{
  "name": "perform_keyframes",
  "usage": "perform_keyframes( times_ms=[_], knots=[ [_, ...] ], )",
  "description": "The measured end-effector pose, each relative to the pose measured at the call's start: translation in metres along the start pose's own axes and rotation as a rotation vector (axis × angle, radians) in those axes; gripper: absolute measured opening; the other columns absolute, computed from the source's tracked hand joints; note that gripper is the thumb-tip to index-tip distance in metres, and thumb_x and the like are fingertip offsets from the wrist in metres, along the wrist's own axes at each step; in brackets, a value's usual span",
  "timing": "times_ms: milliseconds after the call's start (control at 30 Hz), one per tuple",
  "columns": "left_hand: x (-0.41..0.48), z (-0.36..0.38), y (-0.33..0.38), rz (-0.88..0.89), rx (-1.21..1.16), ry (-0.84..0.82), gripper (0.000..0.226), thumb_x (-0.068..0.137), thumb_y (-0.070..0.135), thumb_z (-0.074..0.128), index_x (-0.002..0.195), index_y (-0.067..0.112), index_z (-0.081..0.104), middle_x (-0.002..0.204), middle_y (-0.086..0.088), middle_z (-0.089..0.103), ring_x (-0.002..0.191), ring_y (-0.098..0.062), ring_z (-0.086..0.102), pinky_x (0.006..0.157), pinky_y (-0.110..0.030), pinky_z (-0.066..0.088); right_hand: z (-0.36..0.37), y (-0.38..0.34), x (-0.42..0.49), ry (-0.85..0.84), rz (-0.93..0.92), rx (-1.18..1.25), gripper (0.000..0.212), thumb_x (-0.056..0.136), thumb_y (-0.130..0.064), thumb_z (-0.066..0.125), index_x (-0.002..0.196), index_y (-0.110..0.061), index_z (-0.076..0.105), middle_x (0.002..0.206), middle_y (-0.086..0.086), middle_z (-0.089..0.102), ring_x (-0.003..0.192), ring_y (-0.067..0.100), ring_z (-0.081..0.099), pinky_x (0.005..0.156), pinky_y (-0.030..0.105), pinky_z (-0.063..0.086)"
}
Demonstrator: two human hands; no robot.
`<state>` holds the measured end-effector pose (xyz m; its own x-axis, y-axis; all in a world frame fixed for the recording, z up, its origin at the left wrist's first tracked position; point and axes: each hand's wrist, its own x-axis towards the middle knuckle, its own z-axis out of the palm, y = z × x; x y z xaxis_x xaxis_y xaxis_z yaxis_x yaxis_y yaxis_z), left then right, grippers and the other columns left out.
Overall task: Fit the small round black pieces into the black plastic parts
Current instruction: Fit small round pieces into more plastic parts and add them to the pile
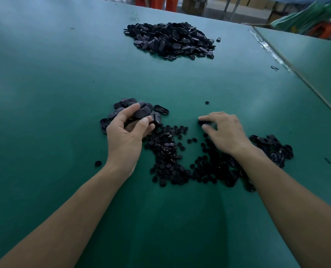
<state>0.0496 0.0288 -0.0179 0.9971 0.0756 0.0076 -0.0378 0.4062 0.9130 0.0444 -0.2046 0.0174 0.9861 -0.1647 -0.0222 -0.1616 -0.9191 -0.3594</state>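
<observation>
A spread of small round black pieces (pixel 168 157) lies on the green table between my forearms. My left hand (pixel 128 130) curls its fingers round a black oval plastic part (pixel 141 113) at the near edge of a small heap of such parts (pixel 126 105). My right hand (pixel 224 130) hovers over the right side of the round pieces, thumb and forefinger pinching a small black piece (pixel 204 122). More oval parts (pixel 273 146) lie to the right of my right wrist, partly hidden by it.
A large heap of black oval parts (pixel 170 40) sits far back on the green table (pixel 54 84). Single round pieces lie loose (pixel 207 102) (pixel 98 163). A taped seam (pixel 276 55) runs along the right, joining a second table. Orange stools and boxes stand beyond the far edge.
</observation>
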Motion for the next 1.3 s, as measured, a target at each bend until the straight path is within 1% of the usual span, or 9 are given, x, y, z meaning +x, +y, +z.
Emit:
perform_keyframes(
  times_ms=[133, 233, 367, 533, 600, 767, 900, 1200, 1300],
  knots=[
    [0.001, -0.003, -0.001, 0.005, 0.166, -0.004, 0.059, 0.094, -0.002, 0.063, 0.148, 0.011, 0.041, 0.149, -0.002, 0.042, 0.116, -0.006, 0.065, 0.101, -0.036, 0.053, 0.003, -0.001, -0.004, 0.102, -0.044, 0.051, 0.024, 0.097, -0.018, 0.062, 0.118, -0.021, 0.073, 0.120, 0.002, 0.068, 0.114, 0.022, 0.060, 0.104, 0.032, 0.044],
    [-0.002, -0.003, 0.000, 0.053, 0.246, -0.063, 0.069, 0.094, 0.000, 0.064, 0.154, 0.015, 0.032, 0.154, 0.009, 0.032, 0.111, -0.008, 0.068, 0.099, -0.038, 0.054, 0.002, -0.004, -0.006, 0.132, -0.015, 0.114, 0.025, 0.097, -0.018, 0.062, 0.120, -0.018, 0.071, 0.110, 0.001, 0.063, 0.103, 0.014, 0.058, 0.095, 0.021, 0.042],
    [-0.010, -0.001, 0.004, 0.090, 0.281, -0.181, 0.050, 0.092, 0.004, 0.068, 0.138, 0.019, 0.055, 0.122, 0.016, 0.067, 0.086, -0.021, 0.076, 0.078, -0.030, 0.061, -0.005, -0.015, -0.017, 0.024, 0.049, 0.600, 0.031, 0.093, -0.013, 0.067, 0.124, -0.014, 0.068, 0.088, -0.007, 0.071, 0.077, 0.001, 0.062, 0.078, 0.022, 0.050],
    [-0.016, 0.004, 0.009, 0.036, 0.206, -0.295, 0.032, 0.086, 0.014, 0.073, 0.118, 0.017, 0.068, 0.094, -0.008, 0.074, 0.076, -0.022, 0.075, 0.068, -0.023, 0.058, -0.004, -0.040, -0.036, -0.164, -0.070, 0.983, 0.019, 0.082, -0.005, 0.077, 0.096, -0.016, 0.070, 0.078, 0.002, 0.075, 0.066, 0.010, 0.066, 0.056, 0.017, 0.047],
    [-0.016, 0.005, 0.010, 0.026, 0.218, -0.335, 0.031, 0.082, 0.018, 0.073, 0.113, 0.015, 0.069, 0.090, -0.009, 0.076, 0.075, -0.019, 0.074, 0.068, -0.022, 0.057, -0.001, -0.048, -0.039, -0.220, -0.134, 1.002, 0.020, 0.084, 0.002, 0.073, 0.091, -0.016, 0.072, 0.077, 0.000, 0.075, 0.067, 0.008, 0.066, 0.056, 0.016, 0.047],
    [-0.014, 0.002, 0.008, 0.045, 0.220, -0.327, 0.015, 0.089, -0.001, 0.069, 0.099, 0.009, 0.072, 0.079, -0.007, 0.077, 0.070, -0.016, 0.074, 0.065, -0.022, 0.057, 0.003, -0.054, -0.043, -0.178, -0.153, 1.005, 0.024, 0.085, 0.004, 0.072, 0.094, -0.018, 0.076, 0.082, -0.001, 0.075, 0.071, 0.008, 0.067, 0.061, 0.018, 0.050],
    [-0.013, 0.001, 0.008, 0.025, 0.167, -0.308, 0.013, 0.091, 0.000, 0.068, 0.100, 0.008, 0.071, 0.079, -0.009, 0.076, 0.070, -0.018, 0.074, 0.065, -0.022, 0.058, 0.005, -0.054, -0.043, -0.145, -0.074, 0.940, 0.007, 0.088, -0.007, 0.073, 0.087, -0.014, 0.072, 0.070, 0.000, 0.073, 0.063, 0.009, 0.066, 0.056, 0.019, 0.050],
    [-0.011, 0.000, 0.007, 0.021, 0.142, -0.297, 0.015, 0.093, -0.004, 0.063, 0.096, 0.009, 0.070, 0.082, -0.011, 0.076, 0.071, -0.020, 0.075, 0.065, -0.023, 0.057, 0.005, -0.055, -0.041, -0.112, -0.060, 0.969, 0.013, 0.092, -0.003, 0.066, 0.091, -0.013, 0.073, 0.072, 0.003, 0.074, 0.063, 0.010, 0.067, 0.055, 0.018, 0.049],
    [-0.009, 0.000, 0.006, 0.027, 0.115, -0.262, 0.014, 0.093, -0.006, 0.063, 0.094, 0.007, 0.069, 0.082, -0.010, 0.076, 0.072, -0.021, 0.074, 0.065, -0.023, 0.057, 0.005, -0.049, -0.038, -0.023, -0.055, 0.781, 0.011, 0.092, -0.009, 0.067, 0.094, -0.018, 0.074, 0.077, -0.003, 0.075, 0.067, 0.004, 0.067, 0.061, 0.014, 0.048]
  ],
)
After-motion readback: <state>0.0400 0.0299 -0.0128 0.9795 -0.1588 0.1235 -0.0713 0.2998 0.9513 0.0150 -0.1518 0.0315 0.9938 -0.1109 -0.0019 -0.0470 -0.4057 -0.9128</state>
